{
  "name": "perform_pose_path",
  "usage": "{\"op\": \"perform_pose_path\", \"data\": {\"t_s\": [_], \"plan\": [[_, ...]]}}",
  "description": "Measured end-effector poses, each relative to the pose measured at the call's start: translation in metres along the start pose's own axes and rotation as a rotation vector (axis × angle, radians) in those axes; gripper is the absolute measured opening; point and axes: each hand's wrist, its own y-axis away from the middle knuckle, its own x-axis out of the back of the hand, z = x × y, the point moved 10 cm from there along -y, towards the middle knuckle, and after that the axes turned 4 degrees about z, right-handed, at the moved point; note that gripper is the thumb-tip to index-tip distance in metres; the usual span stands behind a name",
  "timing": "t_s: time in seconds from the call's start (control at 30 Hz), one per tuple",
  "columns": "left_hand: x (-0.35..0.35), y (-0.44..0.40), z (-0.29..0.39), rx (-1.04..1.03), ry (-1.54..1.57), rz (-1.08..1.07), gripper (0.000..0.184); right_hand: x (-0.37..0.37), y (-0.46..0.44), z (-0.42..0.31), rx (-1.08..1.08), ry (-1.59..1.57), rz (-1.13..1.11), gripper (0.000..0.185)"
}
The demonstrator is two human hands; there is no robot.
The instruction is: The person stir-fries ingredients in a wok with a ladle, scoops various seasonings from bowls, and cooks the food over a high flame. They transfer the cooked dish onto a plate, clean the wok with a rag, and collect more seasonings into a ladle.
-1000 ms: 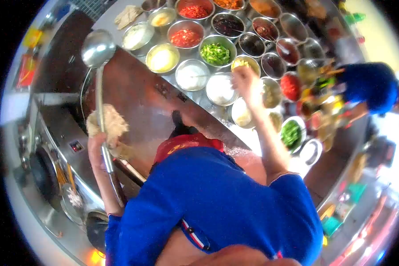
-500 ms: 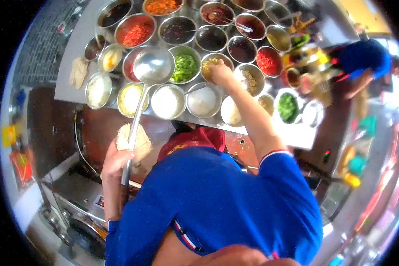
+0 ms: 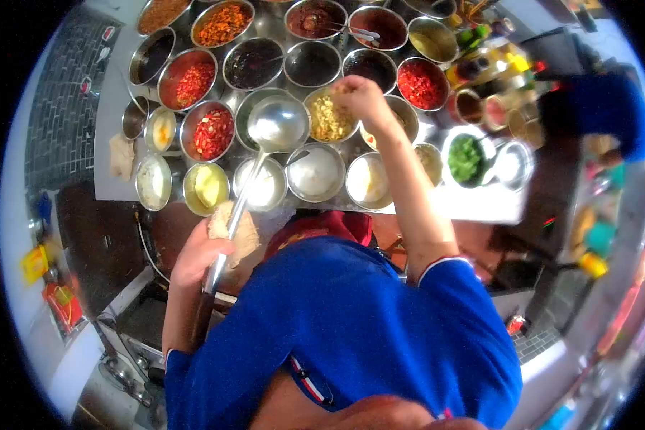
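Observation:
My left hand [image 3: 199, 252] is closed around the handle of a long metal ladle [image 3: 278, 123], with a tan cloth [image 3: 238, 233] bunched against the handle. The ladle's bowl hangs over the front row and largely covers a bowl of green vegetables [image 3: 247, 118]. My right hand [image 3: 365, 99] hovers at the upper right rim of a bowl of pale yellow chopped bits [image 3: 328, 120], perhaps garlic. Its fingers are pinched together; what lies between them is hidden. Beneath my right forearm are a partly covered bowl [image 3: 407, 115] and a bowl of something pale [image 3: 369, 180].
Metal bowls fill the counter [image 3: 111, 190], including chopped red chilli [image 3: 423, 84], dark sauces and white powder [image 3: 317, 172]. Chopped greens [image 3: 467, 159] stand at the right. Bottles [image 3: 505, 64] crowd the right end, near a person in blue [image 3: 609, 115]. A cloth [image 3: 122, 156] lies left.
My right hand has lifted out of the yellow bits toward the back. The ladle's bowl has moved right, from near the red chillies to over the green vegetables. The view has shifted.

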Motion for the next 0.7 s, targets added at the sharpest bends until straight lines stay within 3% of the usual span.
{"op": "perform_pose_path", "data": {"t_s": [0.03,0.13,0.17,0.23,0.33,0.37,0.43,0.5,0.6,0.63,0.7], "plan": [[-0.006,-0.001,0.003,0.010,-0.020,0.001,0.060,0.006,0.010,-0.028,-0.006,-0.106,0.013,0.026],[-0.027,-0.007,0.010,0.037,-0.085,0.023,0.062,0.006,0.043,-0.107,0.283,0.143,-0.002,0.027],[-0.039,-0.010,0.012,0.032,-0.064,-0.013,0.062,-0.007,0.052,-0.117,0.407,0.363,-0.131,0.029],[-0.059,-0.014,0.018,0.023,-0.019,-0.086,0.062,-0.015,0.065,-0.113,0.548,0.537,-0.141,0.030],[-0.065,-0.017,0.024,0.038,-0.111,-0.056,0.060,0.047,0.068,-0.116,0.429,0.424,-0.014,0.028],[-0.068,-0.015,0.026,0.035,-0.115,-0.045,0.059,0.075,0.058,-0.088,0.200,0.380,0.074,0.026],[-0.051,-0.022,0.006,0.051,-0.172,0.023,0.056,0.100,0.045,-0.053,0.181,0.668,0.055,0.024],[-0.056,-0.019,0.005,0.060,-0.158,-0.028,0.053,0.091,0.031,0.041,0.078,0.918,-0.182,0.022],[-0.079,-0.008,0.022,0.019,-0.061,-0.145,0.047,0.040,0.036,0.121,0.307,1.295,-0.606,0.019],[-0.073,-0.007,0.021,0.039,-0.152,-0.116,0.046,0.041,0.028,0.132,0.369,1.158,-0.334,0.020],[-0.068,-0.009,0.015,-0.015,-0.129,-0.136,0.045,0.025,0.023,0.153,0.138,0.870,-0.411,0.031]]}}
